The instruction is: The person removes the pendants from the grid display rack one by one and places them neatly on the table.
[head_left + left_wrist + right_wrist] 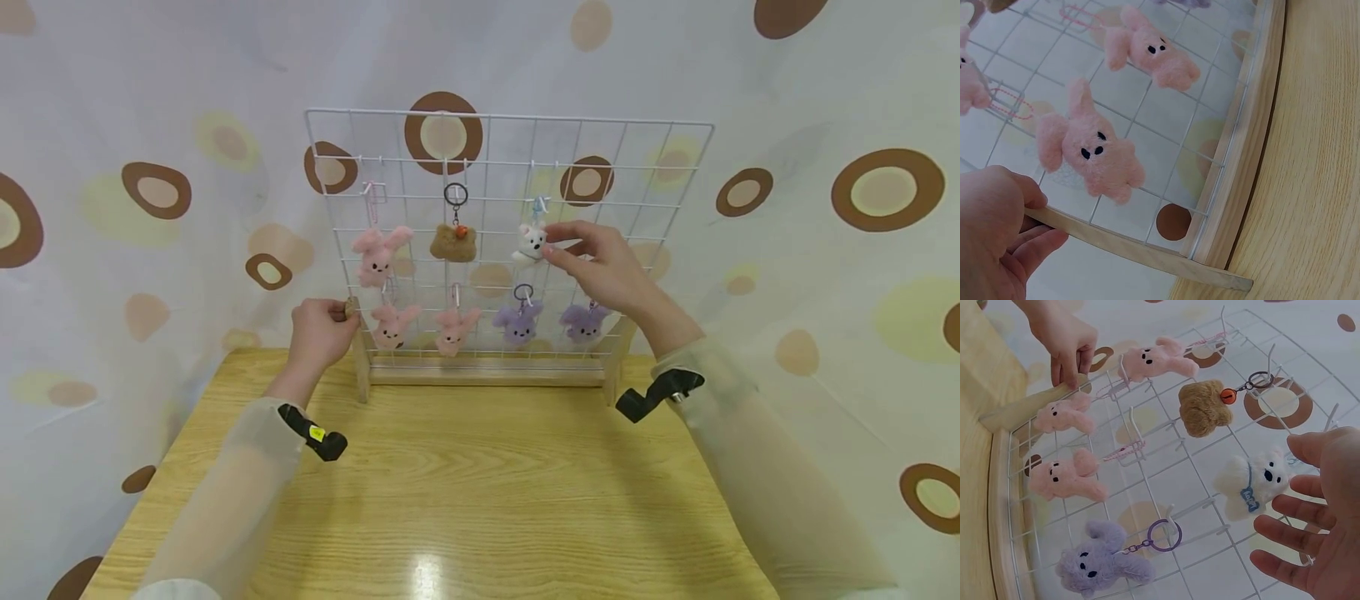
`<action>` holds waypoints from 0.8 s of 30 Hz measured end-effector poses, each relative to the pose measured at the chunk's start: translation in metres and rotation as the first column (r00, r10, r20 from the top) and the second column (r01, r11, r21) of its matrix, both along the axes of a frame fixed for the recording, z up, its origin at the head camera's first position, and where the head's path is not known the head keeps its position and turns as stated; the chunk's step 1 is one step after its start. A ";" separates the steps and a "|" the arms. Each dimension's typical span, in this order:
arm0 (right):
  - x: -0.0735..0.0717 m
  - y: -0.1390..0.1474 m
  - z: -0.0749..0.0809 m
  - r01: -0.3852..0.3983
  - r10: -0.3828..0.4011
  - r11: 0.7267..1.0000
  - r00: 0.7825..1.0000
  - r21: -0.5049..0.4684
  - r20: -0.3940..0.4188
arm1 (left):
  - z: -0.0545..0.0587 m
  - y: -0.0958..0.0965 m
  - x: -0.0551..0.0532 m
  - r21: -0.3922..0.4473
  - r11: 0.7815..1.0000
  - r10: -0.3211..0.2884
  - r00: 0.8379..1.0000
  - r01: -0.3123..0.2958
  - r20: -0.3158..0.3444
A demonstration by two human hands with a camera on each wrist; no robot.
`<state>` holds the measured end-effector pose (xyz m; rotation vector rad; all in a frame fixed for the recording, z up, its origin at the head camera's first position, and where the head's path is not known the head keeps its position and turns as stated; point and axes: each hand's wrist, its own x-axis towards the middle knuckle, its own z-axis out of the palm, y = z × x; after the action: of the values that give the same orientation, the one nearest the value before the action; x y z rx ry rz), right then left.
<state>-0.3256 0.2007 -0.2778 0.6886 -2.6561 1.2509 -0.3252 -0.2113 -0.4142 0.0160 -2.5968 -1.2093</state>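
Note:
My left hand (pixel 322 333) pinches the upper end of the wooden side post (pixel 1122 244) of a display stand between thumb and fingers. Next to it hang pink plush bunny keychains (pixel 1097 147) on the white wire grid (pixel 487 200). In the head view my right hand (pixel 600 258) is at the right side of a white plush bear keychain (pixel 532 242), thumb and forefinger close to it. The right wrist view shows this hand's fingers (pixel 1291 534) spread and loose beside the bear, not closed round it. The bear, with a blue bone-shaped tag (pixel 1249 499), hangs from a hook.
A brown plush keychain (pixel 453 243) with an orange bell hangs left of the bear. Purple plush keychains (pixel 519 325) hang in the lower row. Wire hooks stick out of the grid. The stand is on a wooden table (pixel 480 483), before a patterned curtain (pixel 225 67).

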 end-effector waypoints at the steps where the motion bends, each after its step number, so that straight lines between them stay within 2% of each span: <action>1: -0.001 0.000 0.001 0.002 -0.002 1.000 1.000 0.001 0.004 | 0.000 0.000 0.000 0.002 1.000 0.001 1.000 -0.001 0.003; 10: -0.006 -0.001 0.007 0.015 -0.015 1.000 1.000 0.001 0.026 | -0.003 0.000 -0.001 0.011 1.000 0.001 1.000 0.000 -0.011; 24: -0.013 -0.014 0.014 0.028 -0.017 0.980 0.998 -0.198 0.055 | -0.004 -0.001 0.000 0.036 0.999 -0.002 1.000 0.002 0.000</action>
<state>-0.3381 0.1863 -0.2641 0.6016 -2.5236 1.5216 -0.3249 -0.2120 -0.4177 0.0198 -2.5749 -1.2572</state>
